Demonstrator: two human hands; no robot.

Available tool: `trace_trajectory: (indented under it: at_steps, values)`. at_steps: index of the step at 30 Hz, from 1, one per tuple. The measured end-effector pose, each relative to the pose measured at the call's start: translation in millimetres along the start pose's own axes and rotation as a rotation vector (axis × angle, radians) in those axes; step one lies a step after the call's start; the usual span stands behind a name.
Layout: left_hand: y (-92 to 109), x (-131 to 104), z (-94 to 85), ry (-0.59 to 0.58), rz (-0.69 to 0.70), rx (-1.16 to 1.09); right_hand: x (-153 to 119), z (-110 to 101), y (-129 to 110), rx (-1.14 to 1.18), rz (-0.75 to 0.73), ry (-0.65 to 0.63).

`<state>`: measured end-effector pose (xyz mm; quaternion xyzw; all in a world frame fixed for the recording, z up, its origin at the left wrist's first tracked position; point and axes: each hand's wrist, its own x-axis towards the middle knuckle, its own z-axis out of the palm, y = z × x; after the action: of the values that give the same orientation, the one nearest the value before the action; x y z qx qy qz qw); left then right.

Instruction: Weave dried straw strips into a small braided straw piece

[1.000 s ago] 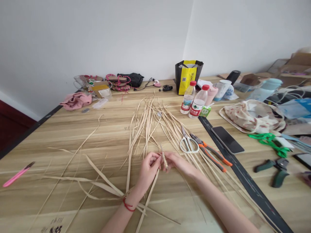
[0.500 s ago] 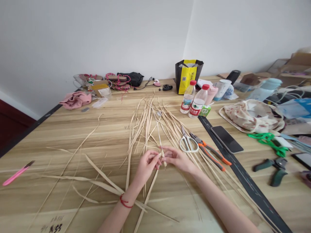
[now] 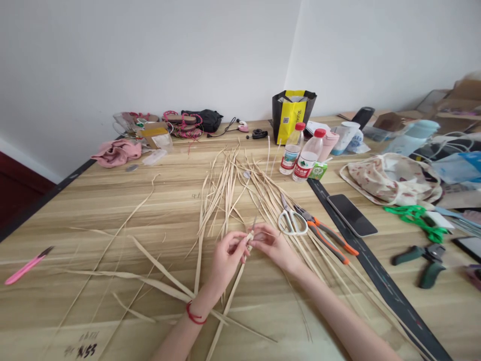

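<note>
My left hand [image 3: 230, 250], with a red string at its wrist, pinches a small pale woven piece [image 3: 249, 237] between thumb and fingers. From the right, my right hand [image 3: 271, 243] closes its fingers on the same piece. A thin strand rises from between the hands, its upper part blurred. Many dry straw strips [image 3: 227, 190] fan out on the table beyond my hands, and more strips [image 3: 158, 286] lie to the left and beneath my left forearm. White-handled scissors [image 3: 292, 222] rest just right of my right hand, beside orange-grey pliers [image 3: 326, 234].
Two red-capped bottles [image 3: 308, 158] stand before a black-yellow bag [image 3: 291, 118]. A phone [image 3: 352, 215], green-handled cutters [image 3: 424, 261] and a patterned cloth [image 3: 393, 178] lie right. A pink-handled tool [image 3: 28, 268] is far left; a pink cloth [image 3: 118, 152] sits back left.
The thin strand that ran straight up from my fingers now leans right and looks blurred. My right fingers have shifted slightly around the small woven piece. My left hand has barely moved.
</note>
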<state>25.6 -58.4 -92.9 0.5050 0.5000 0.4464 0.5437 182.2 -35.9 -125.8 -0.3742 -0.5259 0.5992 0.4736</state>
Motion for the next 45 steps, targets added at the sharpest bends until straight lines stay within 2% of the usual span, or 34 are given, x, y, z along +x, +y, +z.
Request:
trace_trajectory:
  at_steps: [5,21,31,37,45]
  values:
    - [3.2,-2.7,0.7,0.003,0.020,0.022,-0.1,-0.5,3.4,-0.025,-0.029,0.054]
    - [-1.9,-3.5,0.0,-0.014,0.075,0.092,-2.6,2.9,-2.8,-0.045,-0.030,0.056]
    - [-6.8,-2.7,-3.0,0.025,0.113,0.156,-2.2,3.6,-3.4,-0.134,-0.054,0.050]
    - [-6.0,-2.2,-2.8,0.060,0.101,0.141,-3.5,1.7,4.0,-0.215,-0.083,0.050]
    - [-1.5,-2.8,-0.9,0.074,0.061,0.084,-6.7,5.6,-0.3,-0.266,-0.134,0.049]
